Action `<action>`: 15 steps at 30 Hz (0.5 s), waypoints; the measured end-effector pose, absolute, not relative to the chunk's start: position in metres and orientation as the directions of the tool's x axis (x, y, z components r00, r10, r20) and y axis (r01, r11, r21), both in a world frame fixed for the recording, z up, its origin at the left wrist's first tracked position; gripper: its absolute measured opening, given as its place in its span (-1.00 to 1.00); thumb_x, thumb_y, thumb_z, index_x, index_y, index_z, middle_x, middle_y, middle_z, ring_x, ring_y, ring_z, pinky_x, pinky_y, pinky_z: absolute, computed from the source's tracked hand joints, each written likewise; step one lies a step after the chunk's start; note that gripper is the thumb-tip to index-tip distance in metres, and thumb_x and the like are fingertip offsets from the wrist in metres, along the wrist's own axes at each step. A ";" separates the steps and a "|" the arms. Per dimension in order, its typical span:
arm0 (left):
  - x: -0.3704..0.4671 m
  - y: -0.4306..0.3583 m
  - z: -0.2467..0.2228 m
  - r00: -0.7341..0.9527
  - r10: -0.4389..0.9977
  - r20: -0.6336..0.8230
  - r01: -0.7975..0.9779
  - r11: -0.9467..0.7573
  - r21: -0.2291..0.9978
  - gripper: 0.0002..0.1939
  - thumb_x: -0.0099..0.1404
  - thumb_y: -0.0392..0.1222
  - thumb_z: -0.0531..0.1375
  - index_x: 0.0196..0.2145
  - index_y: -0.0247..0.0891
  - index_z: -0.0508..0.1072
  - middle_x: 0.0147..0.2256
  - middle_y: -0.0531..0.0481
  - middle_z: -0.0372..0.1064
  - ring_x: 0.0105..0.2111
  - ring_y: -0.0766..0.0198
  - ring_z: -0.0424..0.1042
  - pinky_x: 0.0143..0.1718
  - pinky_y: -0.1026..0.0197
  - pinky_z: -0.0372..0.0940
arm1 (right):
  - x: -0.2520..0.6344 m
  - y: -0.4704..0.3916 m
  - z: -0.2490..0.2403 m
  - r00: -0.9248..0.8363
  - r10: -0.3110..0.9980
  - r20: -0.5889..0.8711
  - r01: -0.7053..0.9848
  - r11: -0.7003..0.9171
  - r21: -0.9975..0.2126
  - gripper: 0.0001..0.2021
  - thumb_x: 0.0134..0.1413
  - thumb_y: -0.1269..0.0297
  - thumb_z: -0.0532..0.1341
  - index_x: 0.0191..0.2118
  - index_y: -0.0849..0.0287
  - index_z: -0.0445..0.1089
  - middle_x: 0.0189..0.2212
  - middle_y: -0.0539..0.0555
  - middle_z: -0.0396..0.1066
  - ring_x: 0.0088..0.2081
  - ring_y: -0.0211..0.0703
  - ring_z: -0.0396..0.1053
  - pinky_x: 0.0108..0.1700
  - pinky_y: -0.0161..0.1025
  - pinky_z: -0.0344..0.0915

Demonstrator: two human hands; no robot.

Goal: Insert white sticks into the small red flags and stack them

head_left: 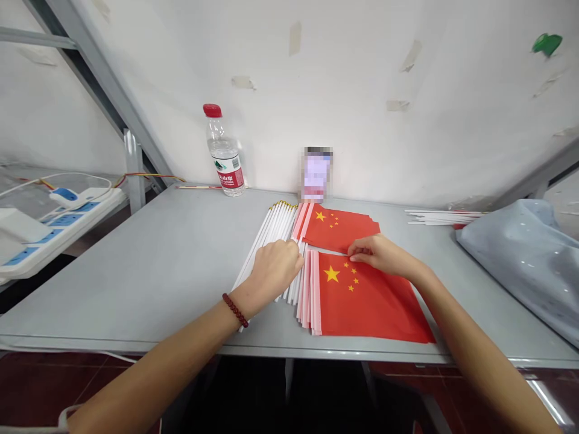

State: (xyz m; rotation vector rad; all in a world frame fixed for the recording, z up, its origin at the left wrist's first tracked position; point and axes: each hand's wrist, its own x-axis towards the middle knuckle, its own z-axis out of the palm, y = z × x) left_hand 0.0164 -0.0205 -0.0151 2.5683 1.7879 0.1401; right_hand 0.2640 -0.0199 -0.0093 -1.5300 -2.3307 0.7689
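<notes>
A stack of small red flags (375, 307) with yellow stars and pale pink sleeve edges lies near the front of the table. Further back lie more red flags (348, 226) of the same kind, their sleeves beside a row of white flag sticks (266, 232) with gold tips. My left hand (275, 268) is closed over the sticks, knuckles up, close to the pink sleeves; what its fingers hold is hidden beneath it. Thumb and fingertips of my right hand (377, 253) are pinched together at the top edge of the front stack's uppermost flag.
Against the white wall stand a water bottle (225, 160) with a red cap and a phone (315, 175) with a blurred screen. A grey-blue bag (525, 259) and more white sticks (443, 217) lie at the right. Left of the table is a power strip (67, 220).
</notes>
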 end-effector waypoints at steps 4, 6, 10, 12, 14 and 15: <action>0.017 -0.021 -0.018 0.360 0.929 0.086 0.927 -0.367 0.075 -0.73 0.23 -0.24 -0.04 -0.48 -0.29 0.41 -0.56 -0.15 0.35 -0.53 0.08 0.38 -0.56 0.18 -0.03 | 0.265 -0.020 -0.008 -0.413 0.908 -0.067 0.759 0.302 -0.576 -0.86 0.08 0.24 0.15 -0.35 0.15 0.43 -0.39 0.06 0.49 -0.35 -0.13 0.42 -0.28 -0.21 0.30; 0.017 -0.021 -0.019 0.367 0.925 0.100 0.923 -0.375 0.081 -0.74 0.22 -0.24 -0.04 -0.49 -0.28 0.41 -0.56 -0.14 0.36 -0.52 0.08 0.39 -0.56 0.19 -0.02 | 0.267 -0.019 -0.007 -0.397 0.916 -0.053 0.766 0.299 -0.569 -0.84 0.07 0.21 0.16 -0.35 0.14 0.43 -0.38 0.06 0.49 -0.34 -0.12 0.41 -0.30 -0.21 0.29; 0.015 -0.019 -0.018 0.340 0.931 0.134 0.926 -0.357 0.126 -0.73 0.23 -0.19 -0.03 -0.49 -0.28 0.40 -0.55 -0.14 0.37 -0.51 0.10 0.39 -0.55 0.20 -0.01 | 0.271 -0.017 -0.008 -0.339 0.941 0.023 0.788 0.297 -0.538 -0.79 0.10 0.15 0.12 -0.34 0.15 0.43 -0.34 0.08 0.48 -0.34 -0.12 0.39 -0.31 -0.21 0.27; 0.015 -0.018 -0.017 0.322 0.933 0.158 0.922 -0.347 0.174 -0.73 0.23 -0.15 -0.02 -0.46 -0.28 0.40 -0.56 -0.11 0.37 -0.51 0.12 0.39 -0.54 0.20 0.00 | 0.272 -0.016 -0.009 -0.301 0.950 0.086 0.796 0.300 -0.525 -0.77 0.11 0.14 0.12 -0.34 0.16 0.42 -0.32 0.09 0.47 -0.34 -0.13 0.38 -0.30 -0.20 0.27; 0.014 -0.018 -0.016 0.326 0.927 0.185 0.897 -0.365 0.248 -0.76 0.23 -0.15 0.00 -0.45 -0.28 0.40 -0.60 -0.07 0.35 -0.53 0.16 0.37 -0.54 0.22 0.02 | 0.274 -0.015 -0.011 -0.267 0.949 0.167 0.797 0.315 -0.515 -0.78 0.12 0.13 0.12 -0.33 0.16 0.41 -0.30 0.09 0.46 -0.32 -0.12 0.38 -0.26 -0.18 0.28; 0.014 -0.018 -0.017 0.335 0.920 0.202 0.873 -0.384 0.300 -0.77 0.23 -0.15 0.01 -0.45 -0.28 0.39 -0.61 -0.04 0.34 -0.55 0.20 0.36 -0.53 0.23 0.05 | 0.274 -0.014 -0.012 -0.249 0.945 0.212 0.796 0.325 -0.512 -0.78 0.13 0.13 0.12 -0.31 0.16 0.40 -0.28 0.10 0.46 -0.29 -0.11 0.38 -0.23 -0.17 0.28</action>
